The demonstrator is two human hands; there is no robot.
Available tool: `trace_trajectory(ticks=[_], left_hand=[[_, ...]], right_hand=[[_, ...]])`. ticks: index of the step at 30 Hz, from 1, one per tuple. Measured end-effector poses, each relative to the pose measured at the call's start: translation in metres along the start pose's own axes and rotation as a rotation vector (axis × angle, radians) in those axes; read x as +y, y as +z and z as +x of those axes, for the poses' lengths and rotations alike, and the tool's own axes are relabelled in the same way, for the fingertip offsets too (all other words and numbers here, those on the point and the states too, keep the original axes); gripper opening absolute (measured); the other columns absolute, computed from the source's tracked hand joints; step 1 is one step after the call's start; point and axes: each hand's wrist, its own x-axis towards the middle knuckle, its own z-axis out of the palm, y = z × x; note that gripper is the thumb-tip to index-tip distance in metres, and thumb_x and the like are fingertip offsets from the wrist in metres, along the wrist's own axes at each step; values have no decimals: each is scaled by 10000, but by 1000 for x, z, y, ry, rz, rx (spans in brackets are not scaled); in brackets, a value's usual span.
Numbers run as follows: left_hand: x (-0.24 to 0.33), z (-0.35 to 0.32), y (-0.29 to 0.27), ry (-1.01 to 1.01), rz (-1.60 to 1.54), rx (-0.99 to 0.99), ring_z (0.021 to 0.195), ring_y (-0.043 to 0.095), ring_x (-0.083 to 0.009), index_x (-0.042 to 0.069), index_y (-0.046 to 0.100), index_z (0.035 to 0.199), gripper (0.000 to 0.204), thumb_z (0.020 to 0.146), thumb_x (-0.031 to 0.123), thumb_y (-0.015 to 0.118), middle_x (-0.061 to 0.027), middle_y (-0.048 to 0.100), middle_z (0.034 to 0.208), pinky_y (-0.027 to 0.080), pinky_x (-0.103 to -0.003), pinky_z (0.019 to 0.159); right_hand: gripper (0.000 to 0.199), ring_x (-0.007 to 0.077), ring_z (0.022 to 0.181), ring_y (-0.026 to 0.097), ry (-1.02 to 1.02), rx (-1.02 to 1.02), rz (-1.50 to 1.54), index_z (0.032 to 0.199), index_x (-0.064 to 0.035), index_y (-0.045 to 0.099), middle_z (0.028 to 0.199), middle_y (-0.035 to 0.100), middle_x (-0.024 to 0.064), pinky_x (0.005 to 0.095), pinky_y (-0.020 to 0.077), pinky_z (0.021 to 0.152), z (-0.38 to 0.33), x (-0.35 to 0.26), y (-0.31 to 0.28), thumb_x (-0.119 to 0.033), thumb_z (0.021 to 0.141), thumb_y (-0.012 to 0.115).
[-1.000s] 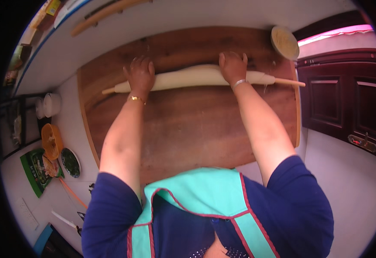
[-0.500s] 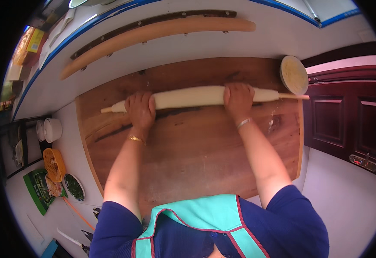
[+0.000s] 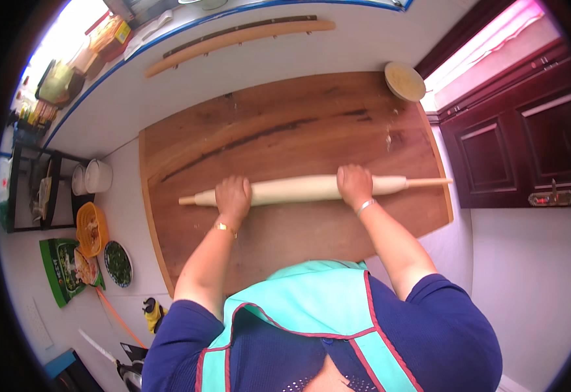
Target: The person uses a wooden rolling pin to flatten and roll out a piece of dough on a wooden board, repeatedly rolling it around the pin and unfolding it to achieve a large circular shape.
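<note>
A sheet of pale dough (image 3: pixel 295 189) is wrapped round a long rolling pin (image 3: pixel 429 182), whose bare wooden ends stick out at both sides. It lies crosswise on a large brown wooden board (image 3: pixel 279 140). My left hand (image 3: pixel 234 198) is closed over the dough-covered pin, left of the middle. Right of the middle, my right hand (image 3: pixel 355 185) grips it the same way, fingers curled over the top. Beneath the palms, the dough is hidden.
A bowl of pale yellowish contents (image 3: pixel 404 81) stands at the board's far right corner. Another long wooden pin (image 3: pixel 246 43) hangs on the wall behind. At left are a yellow basket (image 3: pixel 91 228), a dish of chopped greens (image 3: pixel 117 264) and a green bag (image 3: pixel 63 271). Dark red cabinet doors (image 3: pixel 514 140) stand at right.
Both hands have brought the dough-wrapped pin from the far part of the board toward me, to about its middle. The whole view has shifted too.
</note>
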Motion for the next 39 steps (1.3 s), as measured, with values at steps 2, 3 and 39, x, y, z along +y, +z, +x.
trace_trajectory(ticks=[2, 3, 39], left_hand=[[14, -64, -18, -71, 18, -142, 780, 568, -311, 84, 632, 788, 219, 889, 231, 503, -102, 600, 784, 430, -461, 700], [19, -92, -25, -40, 8, -64, 788, 570, -305, 88, 632, 788, 206, 879, 233, 517, -99, 600, 789, 431, -454, 701], [-31, 62, 25, -184, 123, 77, 1269, 442, -287, 143, 614, 1175, 314, 922, 289, 497, -54, 552, 1301, 248, -588, 1081]], right_hand=[[281, 284, 846, 580, 41, -61, 79, 739, -112, 618, 804, 625, 71, 433, 414, 762, -88, -19, -28, -267, 912, 460], [283, 281, 853, 581, 77, -177, 73, 746, -112, 625, 819, 628, 75, 437, 418, 769, -119, -29, -44, -267, 913, 458], [328, 243, 1278, 456, -86, 398, 63, 1180, -157, 615, 1251, 598, 24, 552, 239, 1101, 86, -35, -41, -213, 870, 525]])
